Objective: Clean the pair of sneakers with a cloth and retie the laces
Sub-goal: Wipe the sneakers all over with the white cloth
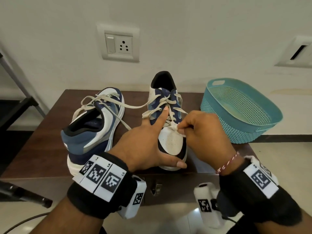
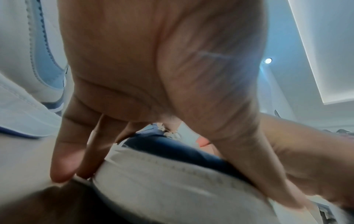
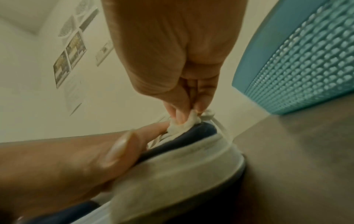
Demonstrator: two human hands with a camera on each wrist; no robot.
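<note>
The right hand (image 1: 205,132), right of centre in the head view, has its fingertips pinched tight on a small wad of white cloth (image 1: 175,128), pressed to the white toe of the near sneaker (image 1: 170,125) just below its lowest laces (image 1: 170,105). In the right wrist view the cloth (image 3: 184,124) bunches between thumb and fingers against the shoe's navy edge.

The left hand (image 1: 148,141) is spread over the same sneaker: index finger straight along the laced tongue, thumb hooked round the toe's front edge at lower centre, the other fingers down its left side (image 2: 76,154).

The 2nd sneaker (image 1: 96,125) stands left of centre, heel toward the camera, its laces loose and one trailing across to the first shoe. Both sit on a dark brown table (image 1: 42,149). A teal perforated basket (image 1: 239,112) stands at the right, tilted; a switch and socket plate (image 1: 119,44) is on the wall at upper centre.
</note>
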